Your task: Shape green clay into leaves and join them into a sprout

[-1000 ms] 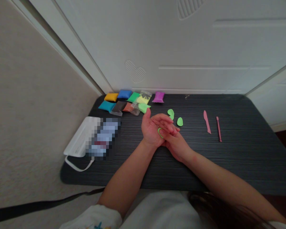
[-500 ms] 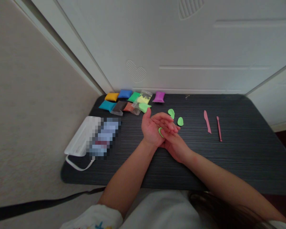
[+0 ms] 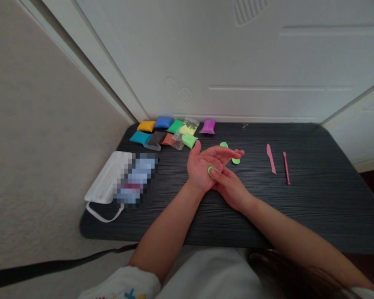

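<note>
My left hand [image 3: 202, 168] is turned palm up above the table, its fingers stretched out to the right and its thumb raised. A small piece of light green modelling clay [image 3: 210, 172] lies on that palm. My right hand [image 3: 232, 189] wraps the lower edge of the left one, its thumb pressing the clay against the palm; its other fingers are mostly hidden underneath. Just beyond the left fingertips lie two flattened light green clay pieces, one [image 3: 223, 144] behind the fingers and one [image 3: 236, 161] partly covered by them.
Several coloured clay packets stand at the back left, among them an orange one [image 3: 146, 126], an opened light green one [image 3: 189, 140] and a purple one [image 3: 208, 126]. At left are a white case [image 3: 104, 180] and a blurred phone [image 3: 139, 176]. A pink knife [image 3: 271, 158] and a pink stick tool [image 3: 286, 168] lie right.
My left fingers have straightened and reach farther right, now covering part of the two clay pieces. My right thumb has shifted slightly on the clay in the palm.
</note>
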The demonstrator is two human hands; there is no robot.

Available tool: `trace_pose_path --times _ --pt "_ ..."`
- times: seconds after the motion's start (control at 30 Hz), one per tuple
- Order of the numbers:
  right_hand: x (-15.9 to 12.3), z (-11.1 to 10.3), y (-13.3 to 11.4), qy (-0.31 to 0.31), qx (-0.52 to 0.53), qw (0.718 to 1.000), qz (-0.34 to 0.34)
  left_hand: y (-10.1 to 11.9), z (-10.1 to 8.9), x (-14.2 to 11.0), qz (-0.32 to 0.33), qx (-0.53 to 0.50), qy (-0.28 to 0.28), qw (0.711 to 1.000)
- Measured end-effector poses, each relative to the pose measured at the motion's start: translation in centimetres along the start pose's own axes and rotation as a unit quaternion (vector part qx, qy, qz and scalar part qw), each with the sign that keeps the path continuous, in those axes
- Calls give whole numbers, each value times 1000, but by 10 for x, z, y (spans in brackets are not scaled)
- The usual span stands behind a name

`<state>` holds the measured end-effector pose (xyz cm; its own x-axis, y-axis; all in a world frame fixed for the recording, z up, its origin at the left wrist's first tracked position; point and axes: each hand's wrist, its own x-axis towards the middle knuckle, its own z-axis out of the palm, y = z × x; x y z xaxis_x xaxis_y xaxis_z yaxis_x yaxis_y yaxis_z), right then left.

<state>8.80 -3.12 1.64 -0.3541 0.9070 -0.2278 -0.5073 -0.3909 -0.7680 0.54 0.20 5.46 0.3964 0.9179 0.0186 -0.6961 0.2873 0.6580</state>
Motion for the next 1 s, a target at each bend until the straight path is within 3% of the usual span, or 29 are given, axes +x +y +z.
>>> trace_pose_path --times 0.13,0.3,1.0 --pt "0 1 -1 -11 4 1000 1 0 -6 -1 -39 -7 1 999" --pt "-1 2 0 -30 23 999 1 0 -8 -2 -34 -31 -11 999" --pt "1 -3 5 10 -12 999 -42 -4 -8 0 -6 -4 -40 999"
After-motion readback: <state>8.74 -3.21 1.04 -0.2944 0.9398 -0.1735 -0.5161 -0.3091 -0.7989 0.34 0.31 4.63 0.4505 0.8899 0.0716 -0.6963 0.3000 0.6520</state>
